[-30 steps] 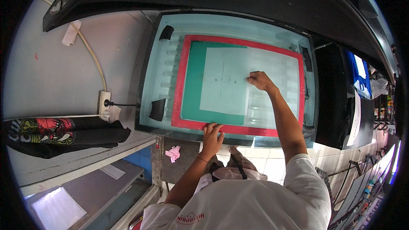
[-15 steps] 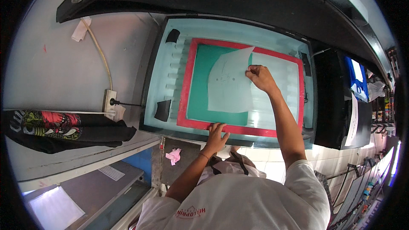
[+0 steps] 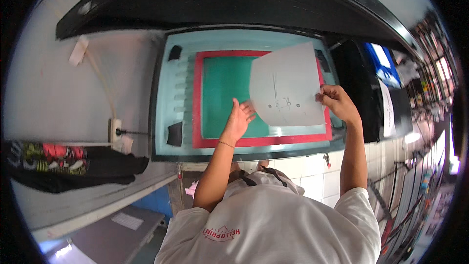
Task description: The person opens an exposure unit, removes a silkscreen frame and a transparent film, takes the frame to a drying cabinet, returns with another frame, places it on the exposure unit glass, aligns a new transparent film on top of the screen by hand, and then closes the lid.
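Note:
A translucent white sheet (image 3: 286,83) with small printed marks hangs over the right part of a red-framed screen (image 3: 198,100). My right hand (image 3: 339,103) pinches the sheet's right edge between thumb and fingers. Under it, the screen's green mesh area (image 3: 224,95) shows on the left, while the sheet hides most of the right side. My left hand (image 3: 238,120) is raised over the green area, fingers spread, close to the sheet's lower left edge; whether the fingertips touch it I cannot tell. The screen lies on a lit glass table (image 3: 166,102) with a black rim.
A long black lid (image 3: 205,5) stands along the table's far side. Black patches (image 3: 175,133) sit on the glass at left. At far left a black printed shirt (image 3: 73,164) hangs over a ledge near a power socket (image 3: 115,131). Black equipment (image 3: 354,83) adjoins the right side.
The sheet has been lifted and drawn rightward by my right hand. My left hand has left the screen's near frame edge and risen over the green area, fingers opened. The view has shifted slightly.

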The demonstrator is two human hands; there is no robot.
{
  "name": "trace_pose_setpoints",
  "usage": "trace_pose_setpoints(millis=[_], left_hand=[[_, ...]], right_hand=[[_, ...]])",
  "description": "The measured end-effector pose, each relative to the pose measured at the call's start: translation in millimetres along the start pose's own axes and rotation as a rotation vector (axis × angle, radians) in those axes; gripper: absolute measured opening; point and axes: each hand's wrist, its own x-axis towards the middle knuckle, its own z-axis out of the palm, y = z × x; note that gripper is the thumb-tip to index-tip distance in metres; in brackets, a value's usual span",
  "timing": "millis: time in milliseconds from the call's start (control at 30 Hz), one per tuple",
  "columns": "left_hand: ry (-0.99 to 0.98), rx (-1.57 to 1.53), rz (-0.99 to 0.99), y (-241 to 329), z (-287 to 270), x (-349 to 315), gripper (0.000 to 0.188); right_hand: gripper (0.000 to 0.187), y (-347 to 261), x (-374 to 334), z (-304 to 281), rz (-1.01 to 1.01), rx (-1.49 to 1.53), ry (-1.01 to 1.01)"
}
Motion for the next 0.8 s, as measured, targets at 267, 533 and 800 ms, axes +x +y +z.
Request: trace_pose_setpoints(millis=[267,533,800], left_hand=[[-0.076,0.31,0.098,0,87,10,0.007],[0.029,0.514,0.115,-18,179,3,0.003],[0.192,0.578,0.221,-66,239,30,0.011]], right_hand=[[0.01,83,-91,-32,0.114,0.405,0.281],[0.022,355,-130,-84,0.444,1.06,0.852],[0.017,489,-87,-64,0.633,0.923,1.045]])
